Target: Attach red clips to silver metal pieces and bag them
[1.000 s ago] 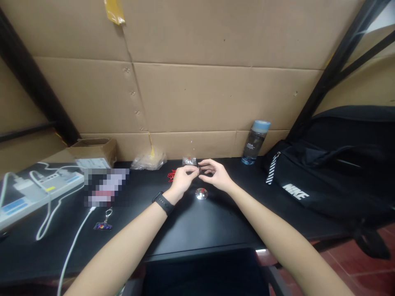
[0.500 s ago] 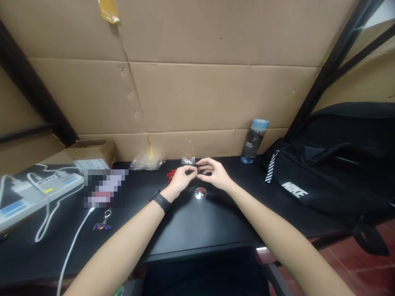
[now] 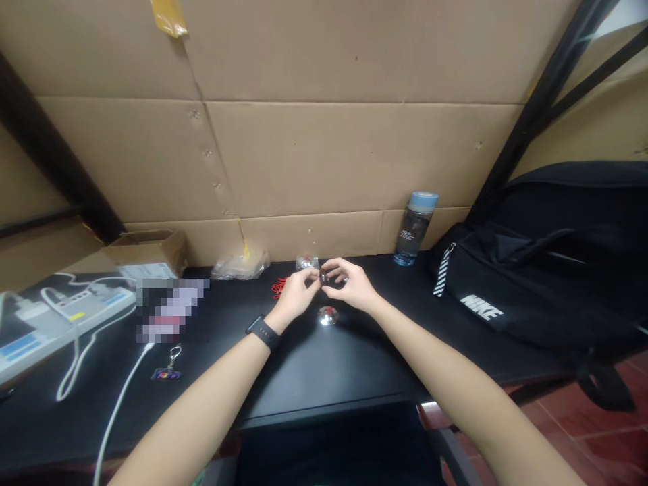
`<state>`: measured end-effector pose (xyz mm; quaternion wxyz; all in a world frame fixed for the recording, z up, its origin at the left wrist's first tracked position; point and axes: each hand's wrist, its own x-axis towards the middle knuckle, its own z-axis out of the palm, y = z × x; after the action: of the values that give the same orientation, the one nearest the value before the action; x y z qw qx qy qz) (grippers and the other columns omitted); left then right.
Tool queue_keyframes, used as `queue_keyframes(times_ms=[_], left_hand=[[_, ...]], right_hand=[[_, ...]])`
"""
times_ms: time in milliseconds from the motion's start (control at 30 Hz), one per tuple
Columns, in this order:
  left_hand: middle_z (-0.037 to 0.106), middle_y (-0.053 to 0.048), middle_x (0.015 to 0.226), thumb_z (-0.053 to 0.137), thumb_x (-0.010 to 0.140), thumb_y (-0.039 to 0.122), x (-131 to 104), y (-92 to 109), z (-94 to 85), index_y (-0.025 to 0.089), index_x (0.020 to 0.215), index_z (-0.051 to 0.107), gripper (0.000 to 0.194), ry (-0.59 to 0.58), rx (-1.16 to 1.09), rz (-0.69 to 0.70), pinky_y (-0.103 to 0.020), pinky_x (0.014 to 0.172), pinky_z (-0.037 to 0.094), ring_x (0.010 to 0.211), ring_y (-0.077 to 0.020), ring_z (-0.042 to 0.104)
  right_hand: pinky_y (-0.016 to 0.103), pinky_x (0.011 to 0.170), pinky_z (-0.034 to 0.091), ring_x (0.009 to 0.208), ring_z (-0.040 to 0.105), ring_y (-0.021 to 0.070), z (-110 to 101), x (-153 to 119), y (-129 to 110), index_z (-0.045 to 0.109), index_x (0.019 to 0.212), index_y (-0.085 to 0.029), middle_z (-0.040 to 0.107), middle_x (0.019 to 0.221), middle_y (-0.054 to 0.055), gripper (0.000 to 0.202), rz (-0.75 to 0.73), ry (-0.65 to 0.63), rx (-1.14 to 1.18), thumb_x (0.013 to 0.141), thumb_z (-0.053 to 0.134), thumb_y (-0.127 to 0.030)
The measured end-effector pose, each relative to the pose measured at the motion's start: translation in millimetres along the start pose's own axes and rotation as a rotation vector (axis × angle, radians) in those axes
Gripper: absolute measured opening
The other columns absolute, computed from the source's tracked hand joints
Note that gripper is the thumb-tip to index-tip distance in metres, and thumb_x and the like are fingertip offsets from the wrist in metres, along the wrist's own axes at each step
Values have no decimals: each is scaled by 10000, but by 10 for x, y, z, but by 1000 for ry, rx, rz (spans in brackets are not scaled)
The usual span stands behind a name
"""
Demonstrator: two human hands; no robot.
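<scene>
Between my two hands, above the black table, is a small dark shiny disc (image 3: 324, 276). My left hand (image 3: 300, 291) pinches its left side, with a dark watch on the wrist. The fingers of my right hand (image 3: 350, 285) are curled round its right side. Just below the hands a shiny silver disc (image 3: 328, 315) with a red mark lies on the table (image 3: 329, 378). A red cord (image 3: 279, 288) lies to the left of my left hand. Behind the hands sits a small clear packet (image 3: 306, 262) with something silver and red in it.
Clear plastic wrap (image 3: 241, 264) and a cardboard box (image 3: 149, 251) stand at the back left. A power strip (image 3: 65, 322), white cables and a keychain (image 3: 167, 372) are on the left. To the right are a bottle (image 3: 415, 228) and a black bag (image 3: 536, 270).
The small disc between my hands has turned, so more of its face shows. The whole view has shifted slightly.
</scene>
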<state>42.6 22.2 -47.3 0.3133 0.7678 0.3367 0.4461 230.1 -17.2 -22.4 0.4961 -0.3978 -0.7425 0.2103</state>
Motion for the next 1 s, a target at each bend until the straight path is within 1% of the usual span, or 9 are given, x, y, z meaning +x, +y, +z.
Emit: queue_keyframes(times_ms=[133, 300, 467, 633, 833, 1000], left_hand=[[777, -69, 1009, 667, 876, 270, 7, 36, -27, 180, 982, 763, 169, 22, -26, 3, -358, 951, 534, 974, -232, 720], [773, -78, 962, 725, 813, 275, 13, 47, -18, 163, 918, 751, 156, 46, -148, -31, -368, 928, 545, 930, -228, 722], [734, -47, 871, 781, 751, 245, 9, 70, -6, 169, 882, 651, 200, 112, -259, -81, -328, 884, 552, 886, -203, 725], [698, -34, 859, 805, 728, 254, -2, 84, -1, 171, 882, 604, 266, 119, -347, -113, -292, 830, 546, 876, -189, 716], [705, -46, 877, 815, 729, 262, -14, 76, 2, 170, 894, 604, 284, 145, -356, -108, -280, 804, 540, 870, -192, 717], [708, -41, 864, 781, 754, 243, -21, 89, 15, 173, 882, 618, 219, 170, -298, -80, -280, 812, 536, 877, -192, 715]], right_hand=[[292, 716, 513, 907, 726, 208, 2, 0, -5, 667, 1091, -244, 736, 1109, 40, 418, -3, -2, 9, 690, 771, -186], [297, 721, 515, 914, 727, 210, 2, 1, -5, 662, 1093, -245, 733, 1115, 41, 417, 12, 4, 31, 694, 771, -191], [289, 708, 515, 930, 732, 215, 12, -3, 13, 652, 1102, -240, 731, 1120, 51, 436, 29, -7, 83, 690, 784, -182], [285, 705, 523, 941, 736, 217, 16, -11, 12, 646, 1101, -229, 725, 1143, 66, 436, 53, -13, 132, 693, 794, -188], [286, 711, 534, 951, 741, 220, 13, -5, 19, 647, 1101, -227, 720, 1154, 72, 445, 73, -17, 162, 688, 812, -205], [290, 708, 553, 956, 742, 226, 26, -6, 36, 645, 1089, -226, 716, 1152, 80, 452, 101, -8, 196, 675, 826, -219]])
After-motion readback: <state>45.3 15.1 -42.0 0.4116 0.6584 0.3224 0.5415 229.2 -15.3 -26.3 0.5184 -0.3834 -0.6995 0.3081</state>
